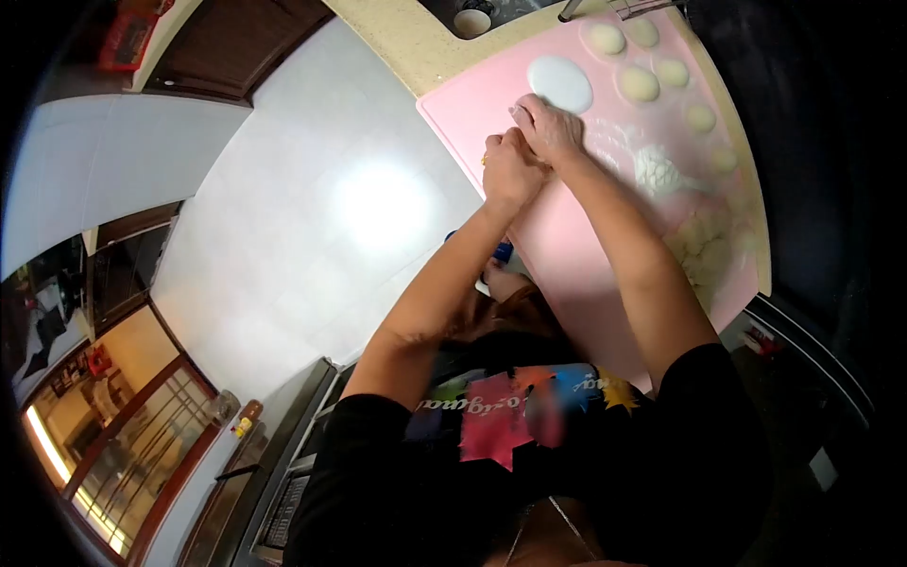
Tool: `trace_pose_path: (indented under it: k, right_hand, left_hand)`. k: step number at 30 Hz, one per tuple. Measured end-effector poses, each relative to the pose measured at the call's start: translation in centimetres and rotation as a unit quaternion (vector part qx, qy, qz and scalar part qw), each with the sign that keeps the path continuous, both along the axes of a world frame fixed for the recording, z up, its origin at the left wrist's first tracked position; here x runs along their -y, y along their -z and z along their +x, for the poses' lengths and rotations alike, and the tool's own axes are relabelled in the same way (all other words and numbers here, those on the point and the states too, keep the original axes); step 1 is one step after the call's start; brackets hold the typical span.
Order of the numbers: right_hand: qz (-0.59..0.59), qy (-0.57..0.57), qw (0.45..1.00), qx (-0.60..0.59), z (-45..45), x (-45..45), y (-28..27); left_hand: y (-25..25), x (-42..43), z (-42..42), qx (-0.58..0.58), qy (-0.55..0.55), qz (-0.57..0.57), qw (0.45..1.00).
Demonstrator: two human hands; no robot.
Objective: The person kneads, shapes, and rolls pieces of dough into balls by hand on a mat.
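My left hand (514, 170) and my right hand (550, 129) press together at the left part of a pink mat (605, 274). The fingers of both are curled, and whatever lies under or between them is hidden. Just above my right hand is a flat white disc (560, 85). Several pale dough balls (641, 84) rest at the mat's upper right. White flour (658, 172) is piled to the right of my right forearm, with a larger mass of dough pieces (701, 241) below it.
A sink (491, 14) with a small bowl (472, 23) in it lies beyond the mat. The beige counter edge (406, 52) borders the pale floor (321, 180). At the lower left stands a stove-like appliance (288, 454).
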State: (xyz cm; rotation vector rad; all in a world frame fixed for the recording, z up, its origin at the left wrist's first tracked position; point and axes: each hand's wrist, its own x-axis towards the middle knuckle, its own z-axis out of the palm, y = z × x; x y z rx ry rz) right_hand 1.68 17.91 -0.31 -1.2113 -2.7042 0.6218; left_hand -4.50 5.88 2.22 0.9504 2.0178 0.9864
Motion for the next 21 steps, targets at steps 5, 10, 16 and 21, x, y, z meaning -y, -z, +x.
trace_pose_path:
  k: [5,10,16,21]
  right_hand:
    - [-0.27,0.192,0.92,-0.211,0.4,2.6,0.7]
    - [0.125,0.088,0.971,-0.186,3.4,7.1,4.0]
    - [0.11,0.005,0.984,-0.142,1.6,1.1,2.1]
    - [-0.005,0.025,0.994,-0.11,-0.1,-0.2,1.1]
  left_hand:
    - [1.2,3.2,2.4,-0.116,-0.046,0.057,0.991]
    - [1.5,6.5,3.9,-0.114,0.002,0.109,0.987]
    - [1.7,3.1,0.5,-0.003,-0.012,0.052,0.999]
    - [0.5,0.7,0.4,0.022,-0.038,-0.02,0.999]
